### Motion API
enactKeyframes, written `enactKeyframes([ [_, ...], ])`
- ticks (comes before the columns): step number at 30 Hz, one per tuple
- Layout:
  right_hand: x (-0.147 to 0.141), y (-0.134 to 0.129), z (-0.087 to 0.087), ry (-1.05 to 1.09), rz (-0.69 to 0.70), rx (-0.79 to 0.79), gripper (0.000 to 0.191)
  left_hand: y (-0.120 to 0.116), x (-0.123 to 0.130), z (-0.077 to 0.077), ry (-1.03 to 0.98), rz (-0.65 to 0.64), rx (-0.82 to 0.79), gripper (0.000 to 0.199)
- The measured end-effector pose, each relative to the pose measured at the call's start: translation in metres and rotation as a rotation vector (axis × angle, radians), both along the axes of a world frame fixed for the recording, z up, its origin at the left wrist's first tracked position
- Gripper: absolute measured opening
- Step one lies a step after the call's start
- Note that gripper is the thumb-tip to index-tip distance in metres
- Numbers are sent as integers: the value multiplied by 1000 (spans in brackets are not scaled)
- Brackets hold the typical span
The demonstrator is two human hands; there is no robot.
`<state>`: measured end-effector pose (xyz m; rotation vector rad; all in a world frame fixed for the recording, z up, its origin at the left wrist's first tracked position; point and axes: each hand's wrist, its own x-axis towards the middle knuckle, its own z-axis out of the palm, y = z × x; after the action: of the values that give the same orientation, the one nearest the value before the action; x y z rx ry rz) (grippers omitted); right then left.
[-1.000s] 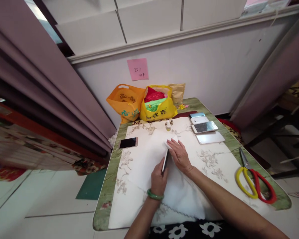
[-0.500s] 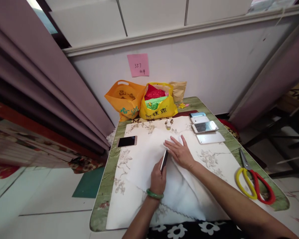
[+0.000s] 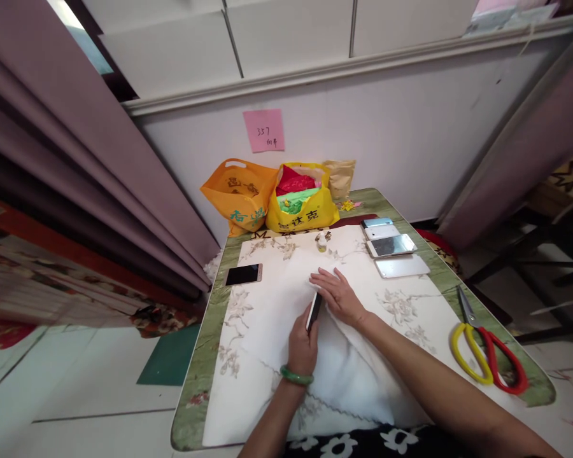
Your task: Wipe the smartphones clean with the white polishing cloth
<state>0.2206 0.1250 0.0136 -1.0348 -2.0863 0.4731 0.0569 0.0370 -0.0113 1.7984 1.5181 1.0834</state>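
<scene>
green tabletop (image 3: 188, 407), white cloth (image 3: 351, 372) and a phone (image 3: 314, 310) held tilted

most of the green surface is covered by a pale, flower-printed sheet (image 3: 401, 308). nearest of all, dark clothing with white flowers (image 3: 367, 442) is seen at the table's edge, and just beyond it the cloth is spread, its scalloped border turned to the near side. at the right, large scissors (image 3: 473, 321) with one yellow handle and one red are laid, blades pointed away.

the phone is grasped by the left hand (image 3: 303, 343), thumb and fingers closed around its nearer part; a green bangle (image 3: 297, 376) is worn at that wrist. it is held tilted on its long edge over the middle of the cloth. the right hand (image 3: 339, 298), fingers stretched out, is laid at the phone's far end; with its underside hidden, it cannot be told whether any cloth is pinched there.

farther out, a dark-screened phone (image 3: 243, 274) is set down at the left, and four more phones (image 3: 391, 247) are laid close together at the right. between them a small bottle (image 3: 321, 242) is stood. at the back, an orange bag (image 3: 241, 197), a stuffed yellow bag (image 3: 303, 213) and a tan pouch (image 3: 340, 179) are lined up before a white wall (image 3: 386, 146), to which a pink note (image 3: 264, 130) is stuck.
</scene>
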Motion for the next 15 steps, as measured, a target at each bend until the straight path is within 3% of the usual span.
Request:
enactKeyframes([
  [6, -17, 3, -9, 408, -173, -270, 48, 1, -1, -2, -24, 55, -29, 43],
  [11, -5, 8, -12, 207, -190, -311, 56, 2, -2, -4, -49, 70, -41, 43],
  [15, 4, 11, -17, 117, -189, -263, 51, 2, -3, -4, -62, 72, -32, 42],
])
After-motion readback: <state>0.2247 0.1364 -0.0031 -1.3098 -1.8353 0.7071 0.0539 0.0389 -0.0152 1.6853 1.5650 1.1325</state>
